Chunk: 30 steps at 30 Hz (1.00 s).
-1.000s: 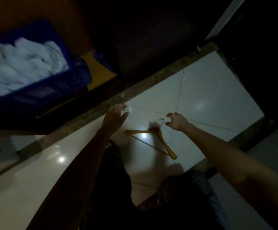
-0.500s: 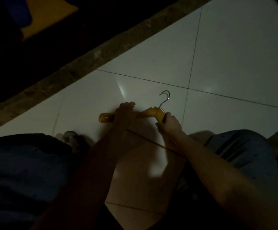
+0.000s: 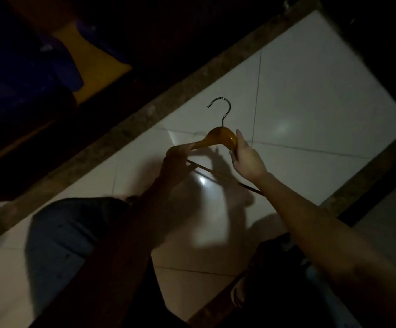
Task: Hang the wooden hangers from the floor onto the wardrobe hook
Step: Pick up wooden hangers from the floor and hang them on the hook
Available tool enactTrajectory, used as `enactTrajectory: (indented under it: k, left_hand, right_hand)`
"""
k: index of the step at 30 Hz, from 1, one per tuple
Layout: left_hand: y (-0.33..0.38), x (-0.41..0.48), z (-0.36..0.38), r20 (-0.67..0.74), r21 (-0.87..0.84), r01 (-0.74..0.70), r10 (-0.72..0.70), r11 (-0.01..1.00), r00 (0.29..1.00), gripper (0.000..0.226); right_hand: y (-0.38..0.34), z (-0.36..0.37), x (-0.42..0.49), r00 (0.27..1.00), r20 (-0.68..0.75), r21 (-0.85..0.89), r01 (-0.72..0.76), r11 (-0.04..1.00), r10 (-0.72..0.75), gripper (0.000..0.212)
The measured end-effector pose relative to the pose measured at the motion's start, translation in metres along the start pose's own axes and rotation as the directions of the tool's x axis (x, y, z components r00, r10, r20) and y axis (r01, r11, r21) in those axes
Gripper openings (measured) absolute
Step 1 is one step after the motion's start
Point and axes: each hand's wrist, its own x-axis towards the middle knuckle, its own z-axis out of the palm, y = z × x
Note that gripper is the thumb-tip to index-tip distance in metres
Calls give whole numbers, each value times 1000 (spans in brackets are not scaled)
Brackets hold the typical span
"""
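Observation:
A wooden hanger (image 3: 218, 138) with a metal hook (image 3: 222, 110) is held up above the white tiled floor (image 3: 310, 95), hook pointing away from me. My left hand (image 3: 177, 157) grips its left arm and my right hand (image 3: 246, 157) grips its right shoulder. The thin lower bar (image 3: 206, 170) runs between my hands and on past my right wrist. The hanger's two ends are hidden by my hands. The room is dim. No wardrobe hook shows.
A dark stone strip (image 3: 145, 117) crosses the floor diagonally. Beyond it lie a blue basket (image 3: 22, 74) and a yellow surface (image 3: 97, 65) at top left, in deep shadow. My knees in dark trousers (image 3: 74, 233) fill the lower frame.
One second ago the hanger lay on the tiles with both hands reaching. Both hands then took hold of it, and now it is lifted off the floor.

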Motion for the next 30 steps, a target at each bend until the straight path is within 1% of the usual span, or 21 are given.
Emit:
enactTrajectory:
  k: [2,3,4,6,9,11,13,14,15,17,19,21,22,24,26,30]
  left_hand:
    - [24,-8,-56,-50,23,-8,9,1000,999,65]
    - [38,-11,-87,-91,23,27,-24,999,996,65]
    - [58,-17,-123,-93,15,73,-71,997,993,64]
    - [97,-28,-192,-32,-49,177,-178,983,983,59]
    - [145,-42,-291,6,35,201,-202,979,979,47]
    - [169,-60,-356,35,39,213,-214,976,976,43]
    - [186,-78,-411,6,13,209,-209,978,978,39]
    - [198,-89,-443,-30,-31,216,-217,976,976,37]
    - [212,-99,-475,-74,-118,204,-213,972,974,35]
    - [239,-115,-543,-208,-300,134,-202,944,957,35]
    - [269,-128,-611,-346,-417,33,-192,908,918,41]
    - [294,-137,-674,-460,-513,-127,-147,849,876,43]
    - [303,-140,-700,-505,-537,-204,-118,818,855,42]
    - [312,-146,-744,-565,-525,-294,-69,799,822,36]
    - [308,-154,-777,-600,-517,-346,-43,783,799,31]
    - [288,-175,-831,-650,-572,-408,-90,712,755,31]
  right_hand:
    - [-42,-60,-14,999,-49,62,6,998,-3,68]
    - [-62,-90,-22,997,-70,82,19,996,-14,67]
    - [-83,-119,-32,997,-78,91,30,995,-23,67]
    - [-125,-170,-55,998,-49,123,50,991,-44,68]
    - [-189,-243,-87,993,-61,142,108,984,-100,68]
    - [-230,-289,-104,991,-53,156,134,979,-127,65]
    - [-270,-331,-119,987,-43,200,160,967,-154,61]
    - [-293,-354,-130,983,-41,211,184,960,-180,59]
    - [-316,-376,-141,975,-55,220,223,950,-216,57]
    - [-360,-413,-160,953,-85,204,303,931,-292,54]
    - [-400,-440,-174,915,-117,161,401,902,-386,50]
    - [-439,-460,-184,868,-148,100,490,866,-474,45]
    - [-459,-469,-188,845,-153,72,526,847,-512,44]
    - [-499,-481,-196,803,-152,58,589,806,-576,43]
    - [-535,-490,-201,763,-164,56,640,767,-625,47]
    - [-596,-501,-203,697,-190,49,711,702,-692,51]
